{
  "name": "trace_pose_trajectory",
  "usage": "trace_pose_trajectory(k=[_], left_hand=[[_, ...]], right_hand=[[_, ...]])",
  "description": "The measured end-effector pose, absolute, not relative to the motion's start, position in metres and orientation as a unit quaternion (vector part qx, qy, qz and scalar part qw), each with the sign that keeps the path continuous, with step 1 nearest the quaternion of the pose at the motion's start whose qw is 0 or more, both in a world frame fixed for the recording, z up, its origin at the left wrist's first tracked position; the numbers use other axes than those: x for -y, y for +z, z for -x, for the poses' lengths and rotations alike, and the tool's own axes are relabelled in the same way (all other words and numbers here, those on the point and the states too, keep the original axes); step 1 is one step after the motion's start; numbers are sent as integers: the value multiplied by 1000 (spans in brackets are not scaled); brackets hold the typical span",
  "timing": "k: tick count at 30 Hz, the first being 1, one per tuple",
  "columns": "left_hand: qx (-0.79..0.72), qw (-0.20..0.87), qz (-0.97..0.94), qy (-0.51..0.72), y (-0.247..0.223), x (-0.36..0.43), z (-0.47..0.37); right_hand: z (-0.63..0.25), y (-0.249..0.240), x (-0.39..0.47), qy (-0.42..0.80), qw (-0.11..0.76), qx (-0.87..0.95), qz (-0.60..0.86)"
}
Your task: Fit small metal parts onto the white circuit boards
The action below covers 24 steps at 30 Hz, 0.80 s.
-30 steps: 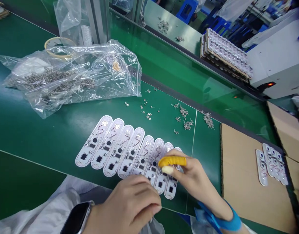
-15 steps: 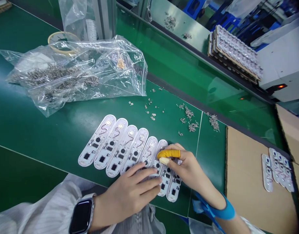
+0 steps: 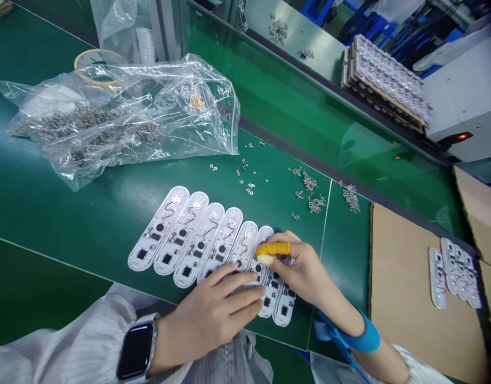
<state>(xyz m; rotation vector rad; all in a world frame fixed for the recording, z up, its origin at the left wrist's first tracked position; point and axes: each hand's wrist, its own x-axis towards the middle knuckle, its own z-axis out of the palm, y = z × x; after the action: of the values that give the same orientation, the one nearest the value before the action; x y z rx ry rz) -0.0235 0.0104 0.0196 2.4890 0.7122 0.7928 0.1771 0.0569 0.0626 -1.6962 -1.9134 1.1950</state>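
Green worktop (image 3: 89, 213) beneath circuit boards (image 3: 149, 242); my left hand (image 3: 213, 314) spreads, seemingly steadying them; my right hand (image 3: 309, 266) pinches, contents hidden, at fine adjustment, I judge, needing light pressure.

Left hand (image 3: 217, 309): fingers spread over the lower part of the middle circuit boards (image 3: 219, 248); smartwatch (image 3: 136, 350) on wrist.
Right hand (image 3: 297, 264): thumb and forefinger, in finger covers, together at the boards toward the right of the row; blue wristband (image 3: 363, 336) on wrist.
Row: white, round-ended boards, side by side, on green table (image 3: 89, 213).
Beyond row: small wired discs (image 3: 249, 186), scattered; clear bag (image 3: 129, 117) of metallic parts.
Right side: cardboard sheet (image 3: 409, 277), more boards on it.
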Motion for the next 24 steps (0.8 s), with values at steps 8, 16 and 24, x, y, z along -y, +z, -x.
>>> trace_pose_trajectory(k=[8,16,24], left_hand=[[-269,219,-887,304,16,-8,21],[-261,213,-887,317,13,-6,22],[-258,156,-893,335,26,-14,17]], right_hand=[[-180,64,-52,378,199,681,595],[-254,52,-94,82,140,581,798],[-245,36,-134,113,161,594,780]])
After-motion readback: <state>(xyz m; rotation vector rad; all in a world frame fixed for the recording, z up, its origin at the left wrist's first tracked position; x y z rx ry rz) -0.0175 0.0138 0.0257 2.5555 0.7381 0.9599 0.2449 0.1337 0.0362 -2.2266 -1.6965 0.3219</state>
